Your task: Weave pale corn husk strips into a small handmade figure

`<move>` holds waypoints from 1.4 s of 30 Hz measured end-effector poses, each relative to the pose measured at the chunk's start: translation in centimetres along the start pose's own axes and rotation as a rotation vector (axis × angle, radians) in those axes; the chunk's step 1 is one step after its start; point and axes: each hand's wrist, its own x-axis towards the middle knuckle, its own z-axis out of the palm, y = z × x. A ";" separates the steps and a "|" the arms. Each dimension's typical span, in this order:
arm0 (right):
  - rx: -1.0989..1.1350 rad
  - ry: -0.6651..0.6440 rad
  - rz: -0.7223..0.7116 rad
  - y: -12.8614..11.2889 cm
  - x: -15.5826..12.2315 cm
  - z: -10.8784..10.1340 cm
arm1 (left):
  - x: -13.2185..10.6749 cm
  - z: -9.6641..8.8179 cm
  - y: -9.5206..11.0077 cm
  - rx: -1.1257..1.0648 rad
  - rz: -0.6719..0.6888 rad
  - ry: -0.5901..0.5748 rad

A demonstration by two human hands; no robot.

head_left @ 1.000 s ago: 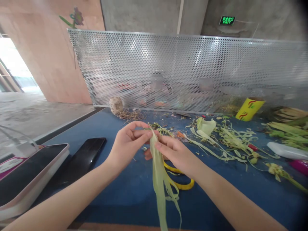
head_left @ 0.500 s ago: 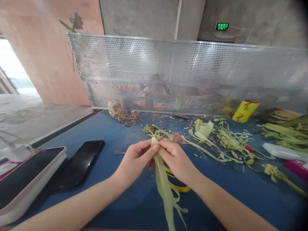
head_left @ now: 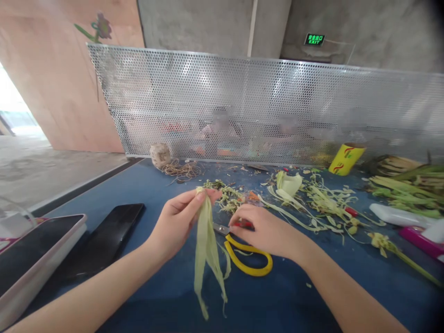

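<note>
My left hand [head_left: 178, 219] pinches the gathered top of a pale green corn husk [head_left: 205, 236] between thumb and fingers. The husk's strips dangle below, split and ragged at the ends. Just right of it, a pair of scissors [head_left: 255, 269] with yellow handles and some red lies on the blue table, its blades pointing up-left and partly behind the husk. My right hand [head_left: 258, 229] is over the scissors, fingers curled round the red part near the pivot; the thumb is mostly hidden.
Husk scraps [head_left: 326, 203] and small trimmings [head_left: 225, 192] litter the table. Twine [head_left: 182, 170] lies far left, a black phone [head_left: 111, 236] nearer. At right are a yellow roll [head_left: 347, 159], a white object [head_left: 398, 215] and stalks [head_left: 409, 194]. A perforated metal screen [head_left: 243, 106] closes the back.
My right hand has let go of the husk and moved right and down onto the scissors. My left hand has shifted left with the husk, uncovering the scissors.
</note>
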 end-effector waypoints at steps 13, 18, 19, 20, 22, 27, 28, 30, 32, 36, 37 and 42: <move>-0.444 -0.106 0.156 -0.8 -0.2 2.2 | 0.7 -1.2 1.0 0.392 -0.180 -0.282; -0.470 -0.153 0.184 -1.6 -0.1 2.2 | 0.9 -1.7 1.6 0.468 -0.188 -0.323; -0.464 -0.157 0.176 -1.8 -0.1 2.2 | 0.9 -1.9 1.7 0.474 -0.180 -0.314; -0.455 -0.159 0.166 -1.9 -0.1 2.3 | 1.0 -2.1 1.9 0.473 -0.167 -0.297; -0.446 -0.148 0.133 -2.0 -0.1 2.4 | 1.3 -2.6 2.3 0.448 -0.125 -0.242; -0.448 0.012 0.075 -1.8 -0.2 2.0 | 1.8 -3.4 3.8 0.323 0.032 -0.069; -0.443 0.036 0.101 -1.6 -0.3 1.7 | 1.8 -3.5 4.1 0.300 0.065 -0.040; -0.430 0.041 0.132 -1.3 -0.4 1.0 | 1.8 -3.5 4.5 0.277 0.113 -0.004; -0.414 0.068 0.186 -0.9 -0.8 0.0 | 1.8 -3.5 4.7 0.275 0.123 0.005; -0.238 0.092 0.303 0.3 -1.9 -3.0 | 1.9 -3.2 4.0 0.297 0.063 -0.053; -0.156 0.070 0.306 0.8 -2.2 -3.8 | 1.9 -3.1 3.7 0.308 0.046 -0.070; 0.471 0.047 0.101 2.9 -2.2 -5.9 | 1.8 -1.6 2.4 0.351 -0.089 -0.172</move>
